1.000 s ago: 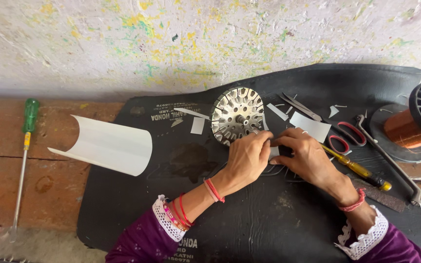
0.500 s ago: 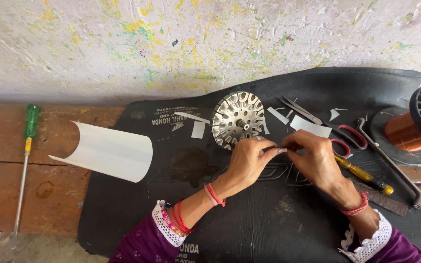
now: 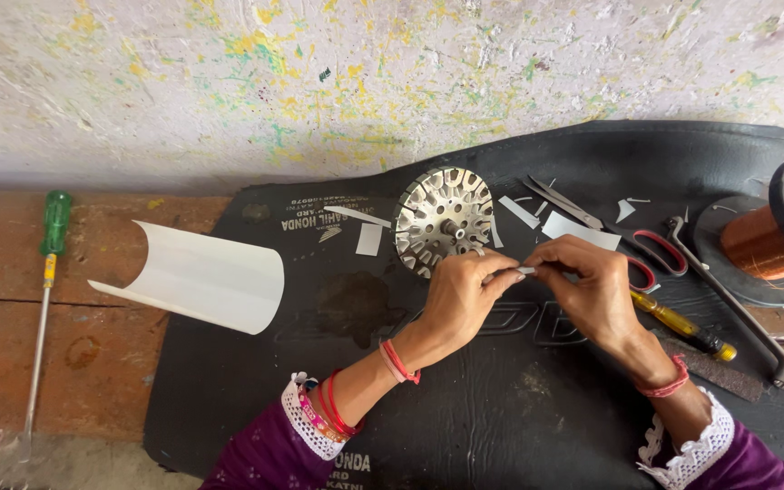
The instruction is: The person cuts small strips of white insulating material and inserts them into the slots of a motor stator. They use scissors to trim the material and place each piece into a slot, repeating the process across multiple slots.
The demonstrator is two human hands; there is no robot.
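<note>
Both hands have lifted off the mat (image 3: 501,426) since the earlier frame. Left hand (image 3: 461,295) and right hand (image 3: 592,286) pinch one small paper strip (image 3: 525,269) between fingertips, just below the slotted stator (image 3: 444,218). Step in hand: shaping the strip. Next likely needs aligning it to a slot.

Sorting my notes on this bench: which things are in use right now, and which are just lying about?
In use:
left hand
right hand
small white strip pinched between both hands
slotted metal disc just beyond the hands

Lying about:
green screwdriver
curled white sheet
scissors
yellow screwdriver
copper wire spool
</note>
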